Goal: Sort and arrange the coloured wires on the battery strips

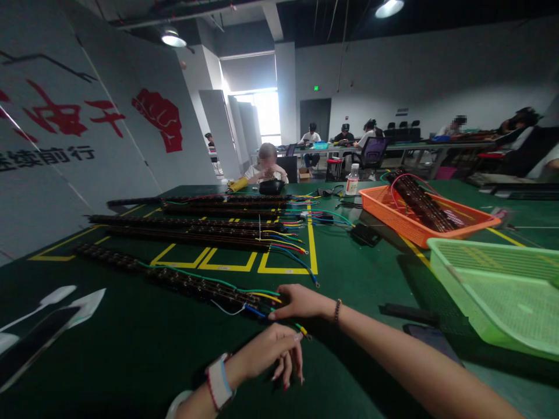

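A long dark wire harness (187, 281) lies slantwise across the green table in front of me, with green, yellow and blue leads at its near right end. My right hand (301, 301) is closed around those leads, the thumb and fingertips partly hiding them. A white cable tie (229, 311) loops out beside the blue lead. Just below, my left hand (275, 352) has its thumb and forefinger at a green-and-yellow lead with a ring terminal (304, 332), seemingly pinching it. The other fingers of that hand hang loosely curled.
More wire harnesses (187, 230) lie on yellow-taped marks farther back. An orange basket (393, 224) holding a harness and a green basket (493, 326) stand at right. A bottle (351, 180) stands behind. Dark flat objects lie near my right forearm. A person (267, 166) sits opposite.
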### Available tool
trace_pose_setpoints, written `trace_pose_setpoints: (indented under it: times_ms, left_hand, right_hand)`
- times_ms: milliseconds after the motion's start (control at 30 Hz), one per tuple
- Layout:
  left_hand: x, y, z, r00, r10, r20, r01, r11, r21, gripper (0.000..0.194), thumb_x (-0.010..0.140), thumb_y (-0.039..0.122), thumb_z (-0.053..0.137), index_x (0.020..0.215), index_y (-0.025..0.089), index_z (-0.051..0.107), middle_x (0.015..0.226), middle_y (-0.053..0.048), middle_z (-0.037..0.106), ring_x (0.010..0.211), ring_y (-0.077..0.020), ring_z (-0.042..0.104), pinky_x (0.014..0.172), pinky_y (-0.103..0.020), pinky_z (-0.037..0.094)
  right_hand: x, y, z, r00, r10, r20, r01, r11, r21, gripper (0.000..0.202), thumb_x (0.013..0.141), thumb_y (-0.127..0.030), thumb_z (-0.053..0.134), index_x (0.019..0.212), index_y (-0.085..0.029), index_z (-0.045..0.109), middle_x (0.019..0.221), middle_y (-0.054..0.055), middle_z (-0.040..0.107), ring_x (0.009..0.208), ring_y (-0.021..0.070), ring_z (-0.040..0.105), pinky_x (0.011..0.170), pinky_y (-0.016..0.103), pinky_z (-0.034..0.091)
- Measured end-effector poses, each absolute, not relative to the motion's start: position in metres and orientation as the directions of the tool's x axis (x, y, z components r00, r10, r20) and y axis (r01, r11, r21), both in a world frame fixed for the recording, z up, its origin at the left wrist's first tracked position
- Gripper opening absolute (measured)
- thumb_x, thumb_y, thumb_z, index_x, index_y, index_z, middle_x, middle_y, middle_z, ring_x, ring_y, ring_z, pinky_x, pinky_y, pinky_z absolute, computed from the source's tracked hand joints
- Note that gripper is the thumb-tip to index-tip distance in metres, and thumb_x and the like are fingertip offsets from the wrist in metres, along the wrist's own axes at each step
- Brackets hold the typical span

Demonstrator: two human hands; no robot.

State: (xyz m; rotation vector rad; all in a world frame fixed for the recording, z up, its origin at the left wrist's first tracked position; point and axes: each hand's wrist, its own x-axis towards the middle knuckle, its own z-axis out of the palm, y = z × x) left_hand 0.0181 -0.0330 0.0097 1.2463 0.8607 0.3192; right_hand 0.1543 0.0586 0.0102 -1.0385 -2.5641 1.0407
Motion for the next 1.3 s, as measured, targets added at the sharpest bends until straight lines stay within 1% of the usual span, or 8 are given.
trace_pose_setpoints:
  times_ms: [133, 233, 367, 467, 667, 833, 1033, 1300]
  left_hand:
    - [0.020, -0.023, 0.003, 0.742, 0.530, -0.410, 0.225, 0.379, 0.898, 0.051, 0.081, 0.057, 0.041, 0.059, 0.013, 0.052, 0.059, -0.009, 0.064, 0.039, -0.0097, 0.052, 0.034, -0.018, 0.025]
    - [0.017, -0.022, -0.001, 0.773, 0.483, -0.410, 0.222, 0.400, 0.889, 0.048, 0.081, 0.054, 0.045, 0.061, 0.012, 0.054, 0.057, -0.007, 0.063, 0.037, -0.0091, 0.050, 0.034, -0.018, 0.028]
    - [0.014, -0.021, -0.003, 0.786, 0.479, -0.391, 0.163, 0.450, 0.878, 0.047, 0.081, 0.053, 0.045, 0.060, 0.012, 0.054, 0.055, -0.007, 0.062, 0.037, -0.0097, 0.051, 0.033, -0.018, 0.030]
    - [0.015, -0.020, -0.003, 0.789, 0.486, -0.375, 0.128, 0.468, 0.875, 0.049, 0.082, 0.054, 0.044, 0.059, 0.011, 0.055, 0.057, -0.009, 0.062, 0.040, -0.0109, 0.054, 0.033, -0.018, 0.031]
    - [0.021, -0.021, 0.002, 0.775, 0.516, -0.365, 0.102, 0.468, 0.878, 0.048, 0.084, 0.047, 0.041, 0.059, 0.010, 0.057, 0.058, -0.009, 0.063, 0.038, -0.0101, 0.053, 0.032, -0.017, 0.032]
    - [0.022, -0.021, -0.001, 0.757, 0.553, -0.348, 0.084, 0.445, 0.891, 0.049, 0.085, 0.048, 0.041, 0.060, 0.009, 0.059, 0.059, -0.010, 0.063, 0.040, -0.0110, 0.055, 0.033, -0.017, 0.034]
    - [0.018, -0.019, -0.009, 0.755, 0.575, -0.315, -0.002, 0.482, 0.876, 0.046, 0.084, 0.046, 0.041, 0.063, 0.009, 0.058, 0.062, -0.011, 0.064, 0.044, -0.0142, 0.059, 0.035, -0.020, 0.039]
    - [0.012, -0.013, -0.010, 0.757, 0.586, -0.288, -0.133, 0.570, 0.811, 0.040, 0.083, 0.041, 0.043, 0.074, 0.006, 0.060, 0.067, -0.014, 0.066, 0.054, -0.0179, 0.064, 0.049, -0.026, 0.049]
  right_hand:
    - [0.145, 0.057, 0.015, -0.739, 0.671, -0.062, 0.586, 0.595, -0.550, 0.049, 0.064, -0.063, 0.065, 0.083, -0.018, 0.061, 0.066, -0.003, 0.055, 0.057, 0.0096, 0.044, 0.052, 0.021, 0.028]
    - [0.141, 0.058, 0.016, -0.761, 0.644, -0.080, 0.576, 0.615, -0.538, 0.039, 0.065, -0.056, 0.067, 0.078, -0.019, 0.063, 0.061, -0.004, 0.053, 0.054, 0.0089, 0.044, 0.053, 0.021, 0.029]
    - [0.140, 0.062, 0.015, -0.771, 0.632, -0.076, 0.550, 0.602, -0.578, 0.029, 0.069, -0.046, 0.066, 0.072, -0.018, 0.065, 0.056, -0.005, 0.050, 0.053, 0.0082, 0.043, 0.056, 0.020, 0.031]
    - [0.141, 0.063, 0.013, -0.785, 0.617, -0.042, 0.510, 0.607, -0.609, 0.027, 0.071, -0.043, 0.065, 0.067, -0.017, 0.064, 0.055, -0.006, 0.048, 0.055, 0.0075, 0.041, 0.058, 0.020, 0.031]
    - [0.146, 0.066, 0.008, -0.802, 0.589, -0.102, 0.472, 0.518, -0.714, 0.045, 0.076, -0.054, 0.057, 0.055, -0.013, 0.057, 0.050, -0.007, 0.033, 0.052, 0.0067, 0.027, 0.050, 0.020, 0.026]
    - [0.148, 0.069, 0.003, -0.807, 0.578, -0.125, 0.442, 0.450, -0.776, 0.046, 0.074, -0.055, 0.059, 0.056, -0.013, 0.057, 0.052, -0.006, 0.033, 0.053, 0.0069, 0.028, 0.048, 0.020, 0.025]
    - [0.146, 0.070, -0.004, -0.795, 0.592, -0.136, 0.434, 0.396, -0.809, 0.043, 0.072, -0.052, 0.061, 0.055, -0.014, 0.055, 0.052, -0.007, 0.031, 0.053, 0.0071, 0.027, 0.049, 0.020, 0.026]
    - [0.144, 0.063, -0.008, -0.752, 0.653, -0.091, 0.445, 0.400, -0.801, 0.041, 0.076, -0.047, 0.058, 0.053, -0.014, 0.052, 0.051, -0.007, 0.031, 0.053, 0.0076, 0.028, 0.050, 0.021, 0.028]
